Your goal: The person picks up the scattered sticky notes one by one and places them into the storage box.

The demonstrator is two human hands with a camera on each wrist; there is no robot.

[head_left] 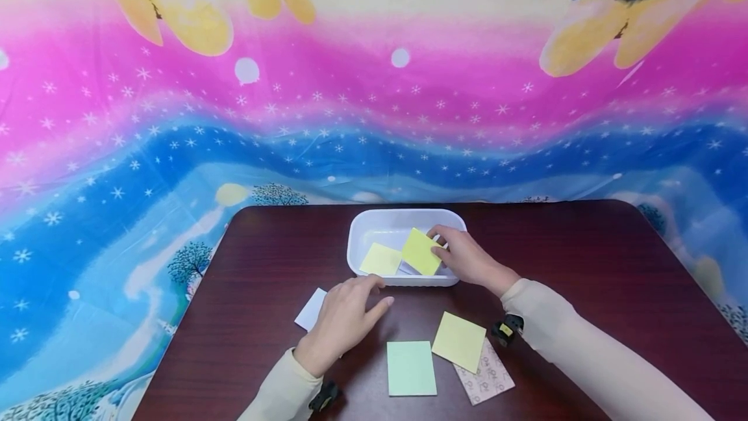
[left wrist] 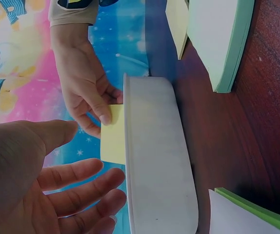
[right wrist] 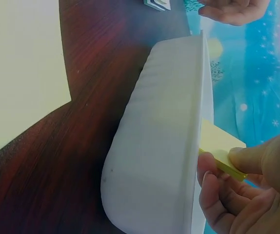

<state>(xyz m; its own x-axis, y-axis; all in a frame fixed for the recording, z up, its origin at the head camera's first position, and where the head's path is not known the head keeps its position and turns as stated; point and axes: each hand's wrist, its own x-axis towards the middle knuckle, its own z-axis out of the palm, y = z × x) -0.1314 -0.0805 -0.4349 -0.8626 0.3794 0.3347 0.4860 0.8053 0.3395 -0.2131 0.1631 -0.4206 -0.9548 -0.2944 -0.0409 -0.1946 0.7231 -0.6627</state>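
Note:
My right hand (head_left: 467,257) pinches a bright yellow sticky note pad (head_left: 421,252) between thumb and fingers, at the right side of a white plastic tub (head_left: 356,249). In the right wrist view the yellow pad (right wrist: 220,146) pokes above the tub's rim, tilted. A paler yellow pad (head_left: 381,259) lies inside the tub on the left. My left hand (head_left: 343,317) hovers near the tub's front edge, its fingers loosely bent and holding nothing. Partly hidden behind it, a white pad (head_left: 311,309) rests on the table.
On the dark wooden table (head_left: 269,245) sit a mint green pad (head_left: 411,369) and a yellow pad (head_left: 460,341), which overlaps a pinkish patterned pad (head_left: 487,375). A printed cloth (head_left: 350,102) hangs behind the table.

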